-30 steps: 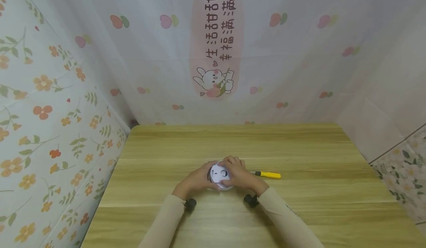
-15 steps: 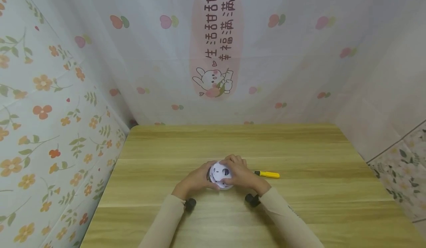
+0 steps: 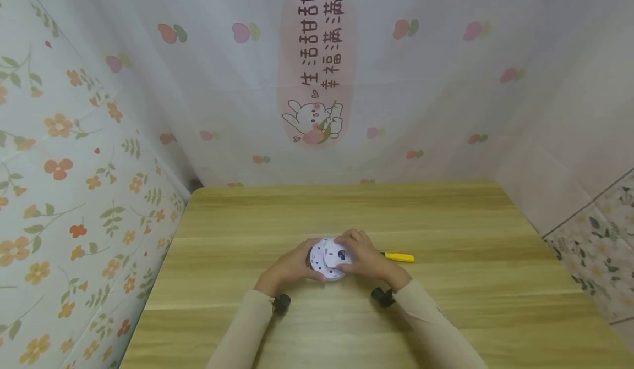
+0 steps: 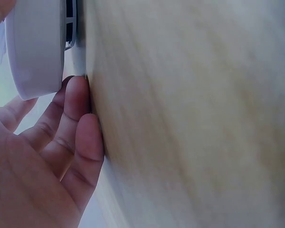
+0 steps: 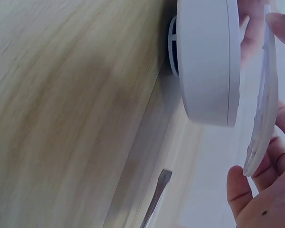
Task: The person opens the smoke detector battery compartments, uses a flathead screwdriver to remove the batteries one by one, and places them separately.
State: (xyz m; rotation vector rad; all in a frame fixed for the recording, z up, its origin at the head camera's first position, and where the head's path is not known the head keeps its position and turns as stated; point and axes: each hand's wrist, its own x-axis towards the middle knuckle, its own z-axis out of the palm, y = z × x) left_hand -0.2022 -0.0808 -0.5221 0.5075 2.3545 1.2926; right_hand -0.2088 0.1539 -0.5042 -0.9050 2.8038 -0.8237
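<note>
A round white smoke detector (image 3: pixel 317 261) lies on the table, its slotted black part (image 5: pixel 173 47) facing down. My left hand (image 3: pixel 292 262) grips its side in the head view. In the left wrist view, the fingers (image 4: pixel 78 95) curl close to the tabletop below the detector's rim. My right hand (image 3: pixel 364 256) pinches a thin white round mounting plate (image 5: pixel 263 104) by its edge, thumb on one face and fingers on the other. A visible gap separates plate and detector in the right wrist view. From above, the plate overlaps the detector's right part.
To the right of my right hand lies a screwdriver with a yellow handle (image 3: pixel 398 257); its flat metal tip (image 5: pixel 165 176) shows in the right wrist view. The wood-grain table (image 3: pixel 277 215) ends against a printed curtain (image 3: pixel 223 83) at the back.
The plate has come away from the detector and shifted right with my right hand, uncovering more of the detector's face. My left hand stays on the detector.
</note>
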